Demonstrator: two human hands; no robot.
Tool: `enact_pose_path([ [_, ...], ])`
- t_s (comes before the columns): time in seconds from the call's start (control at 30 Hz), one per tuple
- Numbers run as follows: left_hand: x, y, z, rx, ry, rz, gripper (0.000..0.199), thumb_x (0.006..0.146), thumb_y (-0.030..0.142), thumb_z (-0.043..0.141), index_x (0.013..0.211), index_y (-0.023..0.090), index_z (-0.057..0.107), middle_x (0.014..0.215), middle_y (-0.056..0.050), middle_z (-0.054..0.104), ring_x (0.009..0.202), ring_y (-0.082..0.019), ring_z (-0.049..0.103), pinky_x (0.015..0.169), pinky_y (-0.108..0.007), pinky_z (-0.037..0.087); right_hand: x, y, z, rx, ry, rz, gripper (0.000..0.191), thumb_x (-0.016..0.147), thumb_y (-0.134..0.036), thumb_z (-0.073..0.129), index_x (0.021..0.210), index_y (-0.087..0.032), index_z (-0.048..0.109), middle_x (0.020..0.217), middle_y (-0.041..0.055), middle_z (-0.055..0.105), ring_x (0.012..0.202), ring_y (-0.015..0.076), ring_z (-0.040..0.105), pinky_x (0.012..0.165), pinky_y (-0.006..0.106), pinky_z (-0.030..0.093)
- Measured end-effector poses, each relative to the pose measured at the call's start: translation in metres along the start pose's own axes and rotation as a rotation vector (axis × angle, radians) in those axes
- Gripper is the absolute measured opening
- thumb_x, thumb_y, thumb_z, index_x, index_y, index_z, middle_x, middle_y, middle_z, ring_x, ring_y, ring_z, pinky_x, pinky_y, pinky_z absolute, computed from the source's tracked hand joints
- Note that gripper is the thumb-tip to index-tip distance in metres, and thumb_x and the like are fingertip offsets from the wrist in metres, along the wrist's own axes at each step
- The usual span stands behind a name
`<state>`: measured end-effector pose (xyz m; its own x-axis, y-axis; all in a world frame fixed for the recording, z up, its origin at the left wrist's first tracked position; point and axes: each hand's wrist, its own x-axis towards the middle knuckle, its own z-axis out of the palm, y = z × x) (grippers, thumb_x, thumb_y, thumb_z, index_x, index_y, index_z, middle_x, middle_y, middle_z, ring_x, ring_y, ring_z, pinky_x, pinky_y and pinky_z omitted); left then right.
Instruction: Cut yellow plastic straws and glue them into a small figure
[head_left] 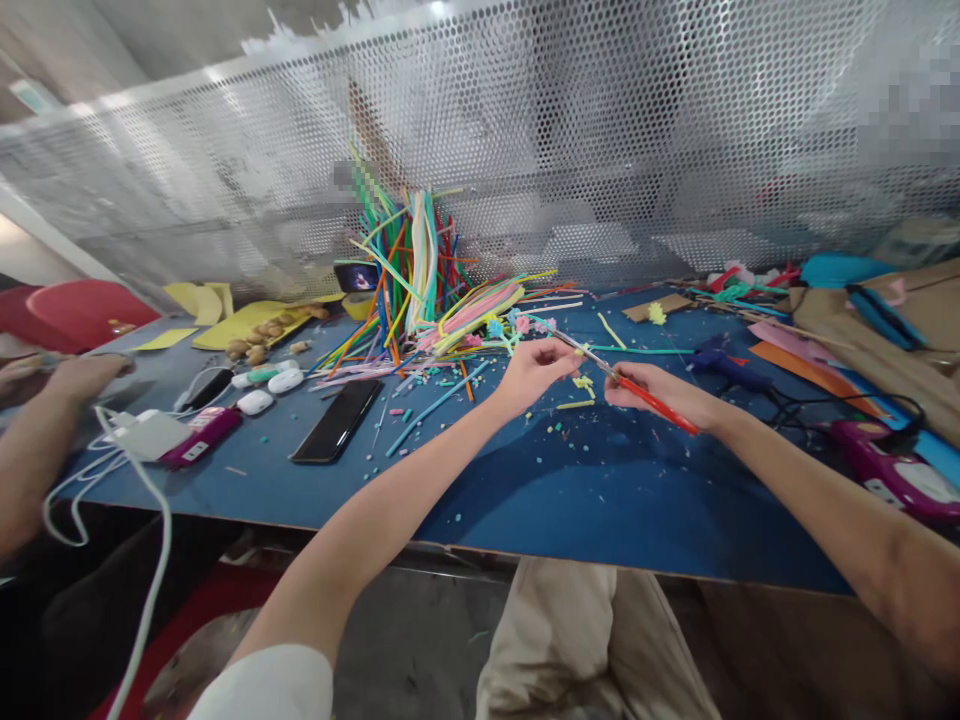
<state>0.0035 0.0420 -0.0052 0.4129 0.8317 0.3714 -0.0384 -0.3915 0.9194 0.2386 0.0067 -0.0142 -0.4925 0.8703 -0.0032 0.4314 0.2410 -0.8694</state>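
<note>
My left hand is closed in a pinch over the middle of the blue table, with a tiny yellow bit of pipe cleaner at its fingertips. In my right hand are red-handled scissors, seen nearly edge-on. Their slim metal blades point up and left, close beside the left fingertips; whether they touch the yellow bit I cannot tell. Below the hands lie yellow fuzzy pieces and a short yellow stem, among scattered cut bits. Pink and blue fuzzy clusters sit just behind the left hand.
A tall bundle of coloured pipe cleaners stands at the back. On the left are a black phone, a purple power strip and another person's arm. A blue glue gun lies right, near a second purple strip.
</note>
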Motion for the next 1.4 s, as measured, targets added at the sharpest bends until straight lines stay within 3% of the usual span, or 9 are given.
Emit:
enact_pose_path([
  [0.2, -0.001, 0.001, 0.000, 0.045, -0.002, -0.015, 0.030, 0.078, 0.042, 0.073, 0.078, 0.013, 0.069, 0.068, -0.002, 0.067, 0.060, -0.008, 0.055, 0.060, -0.022, 0.045, -0.002, -0.002, 0.001, -0.035, -0.004, -0.010, 0.031, 0.082, -0.052, 0.065, 0.089, -0.024, 0.056, 0.078, -0.0004, 0.057, 0.064, 0.0154, 0.050, 0.058, 0.029, 0.042],
  [0.4, 0.000, -0.003, 0.000, 0.064, 0.010, -0.027, 0.028, 0.078, 0.041, 0.072, 0.078, 0.013, 0.070, 0.068, -0.002, 0.067, 0.060, -0.009, 0.056, 0.060, -0.022, 0.045, 0.000, 0.002, 0.002, -0.121, 0.072, 0.022, 0.019, 0.077, -0.037, 0.064, 0.085, -0.021, 0.054, 0.070, -0.0021, 0.054, 0.057, 0.0129, 0.046, 0.050, 0.026, 0.038],
  [0.5, 0.001, -0.005, 0.000, 0.037, 0.022, -0.047, 0.028, 0.077, 0.041, 0.073, 0.078, 0.013, 0.070, 0.068, -0.002, 0.068, 0.059, -0.009, 0.055, 0.060, -0.022, 0.045, 0.002, 0.001, 0.003, -0.206, 0.158, 0.040, 0.014, 0.074, -0.033, 0.062, 0.077, -0.020, 0.056, 0.064, -0.0025, 0.053, 0.054, 0.0124, 0.046, 0.050, 0.026, 0.036],
  [0.6, 0.003, -0.006, -0.002, 0.023, 0.035, -0.063, 0.031, 0.077, 0.044, 0.073, 0.081, 0.014, 0.070, 0.070, -0.003, 0.069, 0.061, -0.009, 0.057, 0.060, -0.022, 0.045, 0.005, 0.004, 0.004, -0.238, 0.275, 0.026, 0.023, 0.072, -0.040, 0.067, 0.068, -0.020, 0.056, 0.060, -0.0023, 0.053, 0.054, 0.0133, 0.047, 0.051, 0.027, 0.036],
  [0.77, 0.004, -0.009, -0.008, 0.234, 0.037, -0.036, 0.038, 0.084, 0.051, 0.064, 0.091, 0.016, 0.074, 0.083, -0.006, 0.074, 0.069, -0.014, 0.064, 0.065, -0.025, 0.048, 0.011, 0.021, -0.004, -0.105, 0.473, 0.039, 0.037, 0.074, -0.056, 0.067, 0.081, -0.020, 0.065, 0.062, -0.0005, 0.056, 0.051, 0.0145, 0.048, 0.048, 0.029, 0.037],
  [0.93, 0.002, -0.020, -0.013, 0.684, 0.026, 0.071, 0.037, 0.085, 0.054, 0.063, 0.085, 0.020, 0.077, 0.079, -0.005, 0.073, 0.074, -0.017, 0.064, 0.068, -0.026, 0.045, 0.015, 0.040, -0.024, -0.379, 0.650, 0.093, 0.037, 0.074, -0.055, 0.067, 0.088, -0.021, 0.067, 0.073, 0.0045, 0.066, 0.063, 0.0222, 0.061, 0.061, 0.035, 0.045],
  [1.03, 0.002, -0.029, -0.013, 0.902, -0.024, 0.171, 0.029, 0.089, 0.049, 0.061, 0.088, 0.025, 0.077, 0.081, -0.003, 0.073, 0.079, -0.017, 0.062, 0.071, -0.026, 0.044, 0.016, 0.046, -0.033, -0.575, 0.650, 0.106, 0.036, 0.073, -0.056, 0.068, 0.082, -0.022, 0.064, 0.069, 0.0052, 0.065, 0.061, 0.0231, 0.060, 0.060, 0.036, 0.044],
  [1.17, 0.004, -0.039, -0.012, 0.971, -0.139, 0.286, 0.026, 0.096, 0.035, 0.052, 0.109, 0.027, 0.073, 0.106, -0.003, 0.073, 0.094, -0.019, 0.062, 0.084, -0.030, 0.044, 0.019, 0.053, -0.041, -0.734, 0.634, 0.111, 0.036, 0.072, -0.053, 0.072, 0.085, -0.020, 0.066, 0.074, 0.0084, 0.067, 0.067, 0.0272, 0.062, 0.064, 0.039, 0.046],
  [1.4, 0.009, -0.046, -0.018, 0.971, -0.257, 0.368, 0.032, 0.096, 0.020, 0.047, 0.123, 0.020, 0.065, 0.116, -0.007, 0.069, 0.104, -0.019, 0.061, 0.098, -0.036, 0.043, 0.027, 0.051, -0.039, -0.856, 0.591, -0.058, 0.031, 0.080, -0.027, 0.063, 0.108, -0.015, 0.068, 0.106, 0.0171, 0.068, 0.102, 0.0344, 0.061, 0.090, 0.048, 0.047],
])
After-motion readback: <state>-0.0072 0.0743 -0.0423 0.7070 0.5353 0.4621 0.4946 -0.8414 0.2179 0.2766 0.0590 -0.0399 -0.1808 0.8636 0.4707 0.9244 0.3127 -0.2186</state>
